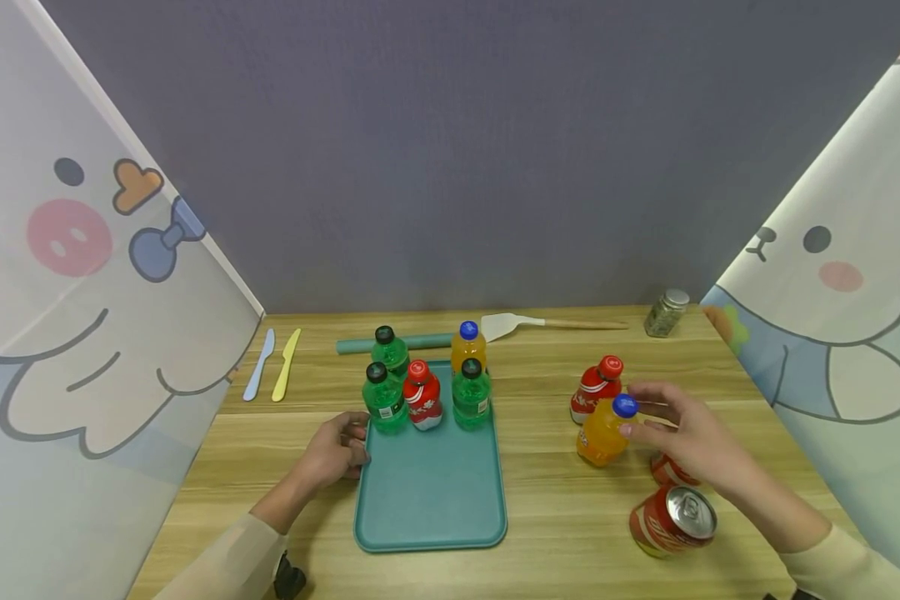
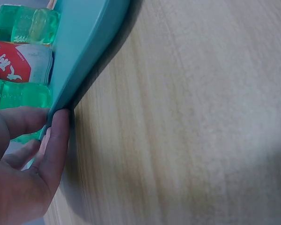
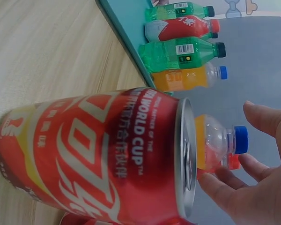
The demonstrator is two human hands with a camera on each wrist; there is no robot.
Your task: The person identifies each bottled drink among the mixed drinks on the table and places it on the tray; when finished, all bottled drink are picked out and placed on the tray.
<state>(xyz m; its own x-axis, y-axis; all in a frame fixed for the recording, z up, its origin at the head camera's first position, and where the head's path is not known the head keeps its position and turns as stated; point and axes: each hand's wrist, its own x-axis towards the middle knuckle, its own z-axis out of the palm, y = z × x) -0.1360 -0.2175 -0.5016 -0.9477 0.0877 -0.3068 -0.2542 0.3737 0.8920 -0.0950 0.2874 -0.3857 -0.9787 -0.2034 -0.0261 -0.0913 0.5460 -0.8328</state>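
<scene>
Orange bottle (image 1: 603,433) stands on the wooden table (image 1: 540,533) right of the teal tray (image 1: 431,492) — right hand (image 1: 690,442) spread beside its cap, left hand (image 1: 333,454) pinching the tray's edge — a clumsy grab could topple it against the red bottle (image 1: 596,387).

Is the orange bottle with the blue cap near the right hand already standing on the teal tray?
No, that orange bottle stands on the wooden table, right of the teal tray.

Bare front half of tray (image 1: 429,500); red cans (image 1: 672,521) crowding orange bottle (image 1: 604,432).
</scene>
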